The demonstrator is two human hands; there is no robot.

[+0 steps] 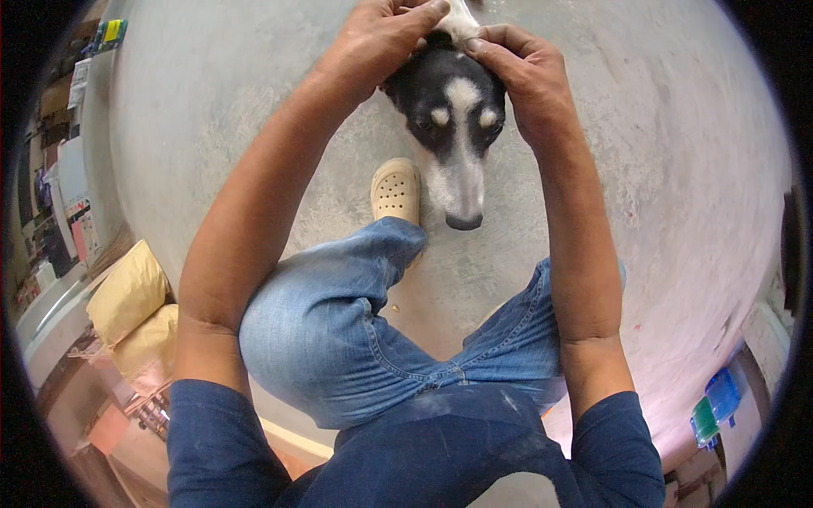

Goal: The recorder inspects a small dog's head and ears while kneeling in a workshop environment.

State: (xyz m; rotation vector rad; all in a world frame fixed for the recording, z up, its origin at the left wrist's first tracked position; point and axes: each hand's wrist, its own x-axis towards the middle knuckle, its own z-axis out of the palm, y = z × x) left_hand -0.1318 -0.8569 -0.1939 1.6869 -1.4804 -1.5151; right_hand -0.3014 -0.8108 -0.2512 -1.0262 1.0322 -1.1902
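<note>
A dog (464, 97) faces in from the far side, head just below the grip, long muzzle (460, 186) pointing near. The right hand (529, 69), closer, pinches at white neck fur (460, 24); what the left hand (379, 38) holds cannot be told.

A black-and-white dog (453, 110) is seen from above in the upper middle of the view, its head lowered and its muzzle pointing toward the wearer. A white blaze runs down the black forehead, flanked by a pale spot above each eye. The muzzle is whitish-grey, tipped by a dark nose (464, 222).
</note>
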